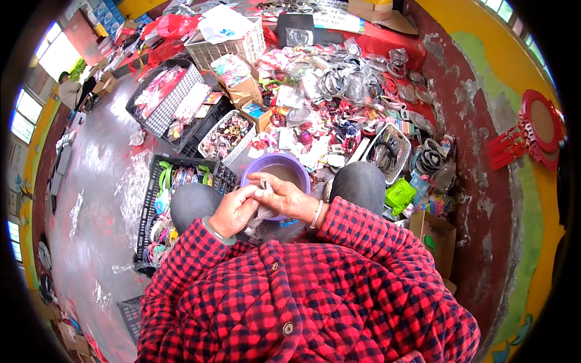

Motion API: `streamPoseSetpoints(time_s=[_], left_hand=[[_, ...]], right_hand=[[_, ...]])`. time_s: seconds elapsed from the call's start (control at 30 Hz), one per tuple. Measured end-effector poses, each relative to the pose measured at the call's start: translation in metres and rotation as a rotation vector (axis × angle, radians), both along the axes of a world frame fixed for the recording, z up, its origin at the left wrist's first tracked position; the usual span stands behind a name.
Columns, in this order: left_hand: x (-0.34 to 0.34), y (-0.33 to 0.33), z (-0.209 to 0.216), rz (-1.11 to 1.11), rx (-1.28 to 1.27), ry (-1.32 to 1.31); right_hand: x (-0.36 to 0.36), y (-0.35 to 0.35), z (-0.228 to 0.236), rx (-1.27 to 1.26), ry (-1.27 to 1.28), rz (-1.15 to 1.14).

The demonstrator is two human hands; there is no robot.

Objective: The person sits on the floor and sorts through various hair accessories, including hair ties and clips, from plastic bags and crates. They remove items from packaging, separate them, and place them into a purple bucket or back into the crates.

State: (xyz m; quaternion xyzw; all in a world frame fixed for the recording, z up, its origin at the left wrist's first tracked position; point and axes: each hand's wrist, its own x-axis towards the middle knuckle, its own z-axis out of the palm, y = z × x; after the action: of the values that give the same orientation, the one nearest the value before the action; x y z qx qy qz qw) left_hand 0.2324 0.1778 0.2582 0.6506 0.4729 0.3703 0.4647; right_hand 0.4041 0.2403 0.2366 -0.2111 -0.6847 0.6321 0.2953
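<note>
- Fingers (247,193) of the left hand (229,213) are bent inward and grasp a greyish bundle (261,215); whether it is cloth or something else, I cannot tell.
- The right hand (288,198) meets the left from the other side, its thumb pressed inward and its fingers folded over the same bundle, leaving only a narrow gap filled by the grey stuff.
- Part of the bundle pokes up between the hands and part hangs below them, over the near side of a purple basin (306,180).
- The basin's rim curves around the far side and the right of the hands; its inside is partly hidden by them.
- On either side stand the person's knees, the left knee (195,207) and the right knee (358,185), bounding the space at the hands.
- Just beyond the left knee is the edge of a black crate (147,202) holding colourful bands; past it stretches the broad grey floor (91,202).
- Ahead, a white basket (244,145) of small pieces and a dense heap (330,100) of packaged goods crowd close to the basin.
- To the right, another white basket (404,158) and a cardboard box (437,233) stand before the wall (484,242).
</note>
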Motion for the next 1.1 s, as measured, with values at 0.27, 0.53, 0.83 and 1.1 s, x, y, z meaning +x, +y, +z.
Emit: streamPoseSetpoints(time_s=[0.27, 0.53, 0.83, 1.1], left_hand=[[-0.003, 0.069, -0.019, 0.081, 0.182, -0.033], [-0.032, 0.114, -0.039, 0.319, -0.096, -0.158], [-0.018, 0.128, -0.019, 0.165, -0.147, -0.073], [-0.028, 0.149, -0.033, 0.137, -0.217, 0.009]], right_hand=[[0.011, 0.062, -0.009, -0.459, -0.157, -0.150], [0.097, 0.252, -0.001, -0.601, 0.208, -0.359], [0.113, 0.390, -0.192, 0.507, -1.046, -0.179], [0.008, 0.384, -0.281, 0.401, -1.420, 0.065]])
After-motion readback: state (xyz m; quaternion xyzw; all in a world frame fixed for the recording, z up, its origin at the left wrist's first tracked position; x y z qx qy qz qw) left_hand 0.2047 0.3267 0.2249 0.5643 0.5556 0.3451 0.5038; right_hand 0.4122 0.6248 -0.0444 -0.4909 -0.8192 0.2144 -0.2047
